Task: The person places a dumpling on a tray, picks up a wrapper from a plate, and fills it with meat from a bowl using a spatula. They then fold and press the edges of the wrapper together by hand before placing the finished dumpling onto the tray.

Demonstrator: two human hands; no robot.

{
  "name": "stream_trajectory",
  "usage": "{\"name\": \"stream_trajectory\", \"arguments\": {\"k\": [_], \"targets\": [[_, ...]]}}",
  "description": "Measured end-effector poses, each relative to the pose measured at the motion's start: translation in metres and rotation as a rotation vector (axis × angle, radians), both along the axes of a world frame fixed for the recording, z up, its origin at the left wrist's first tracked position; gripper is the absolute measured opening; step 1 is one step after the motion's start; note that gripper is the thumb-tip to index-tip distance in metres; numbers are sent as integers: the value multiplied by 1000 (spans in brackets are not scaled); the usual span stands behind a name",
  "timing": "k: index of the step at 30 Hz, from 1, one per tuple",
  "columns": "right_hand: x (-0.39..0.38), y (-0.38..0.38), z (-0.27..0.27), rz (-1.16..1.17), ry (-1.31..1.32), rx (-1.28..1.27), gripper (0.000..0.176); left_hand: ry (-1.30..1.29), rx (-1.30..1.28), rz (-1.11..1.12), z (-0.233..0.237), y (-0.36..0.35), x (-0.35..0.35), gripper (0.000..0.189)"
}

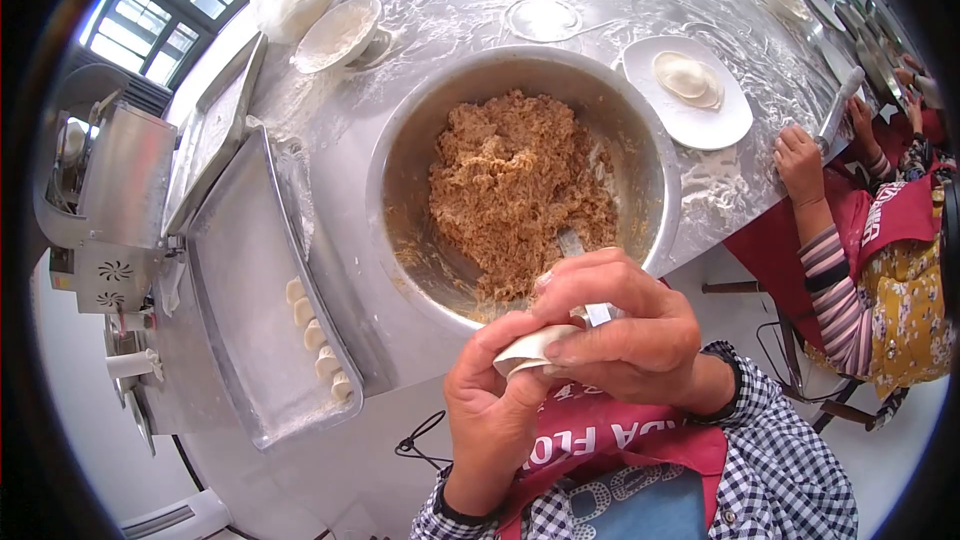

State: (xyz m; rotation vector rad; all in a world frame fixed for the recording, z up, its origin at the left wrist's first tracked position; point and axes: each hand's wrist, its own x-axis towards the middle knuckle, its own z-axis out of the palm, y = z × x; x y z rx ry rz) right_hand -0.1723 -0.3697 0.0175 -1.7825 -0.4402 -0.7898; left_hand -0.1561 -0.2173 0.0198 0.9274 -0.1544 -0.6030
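Note:
A pale, folded dumpling (pixel 530 348) is pinched between my two hands, above the near edge of the table. My left hand (pixel 490 390) is closed, gripping its left side with thumb and fingers. My right hand (pixel 640 330) presses the right part of its edge with thumb and forefinger. A flat metal strip, perhaps a filling spatula (pixel 570 242), shows above and between the right fingers; its handle is hidden. Just beyond the hands stands a large steel bowl (pixel 655 155) holding brown minced filling (pixel 520 180).
On the left, a metal tray (pixel 235 270) holds a row of several dumplings (pixel 313 332). A white plate (pixel 715 125) with round wrappers (pixel 688 78) lies right of the bowl. Farther back is a tilted white bowl (pixel 340 35). A co-worker's hand (pixel 800 165) rests at the right table edge.

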Motion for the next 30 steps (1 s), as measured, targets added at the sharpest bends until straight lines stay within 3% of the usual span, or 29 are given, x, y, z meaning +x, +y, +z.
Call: {"name": "stream_trajectory", "arguments": {"k": [7, 9, 13, 15, 22, 25, 27, 30], "targets": [[0, 1, -1, -21, 22, 23, 17, -244, 241, 46, 4, -2, -1, 38], [0, 0, -2, -12, 6, 5, 17, -539, 385, 50, 4, -2, -2, 37], [0, -1, -3, -2, -14, -33, 17, -576, 436, 10, 3, 0, -1, 38], [-1, 1, 1, -29, 56, 1, 16, -330, 329, -8, 8, -2, 0, 35], [1, 0, -6, 50, 36, 69, 16, -296, 293, -45, 13, -4, 2, 40], [2, 0, -8, 43, -7, 57, 16, -184, 262, -44, 8, -4, 3, 41], [1, 1, -7, -4, 0, 27, 15, 73, 28, -37, 4, -2, 2, 43], [2, 6, -1, -83, 28, 11, 13, 33, 28, -14, 4, -3, -1, 38]]}}
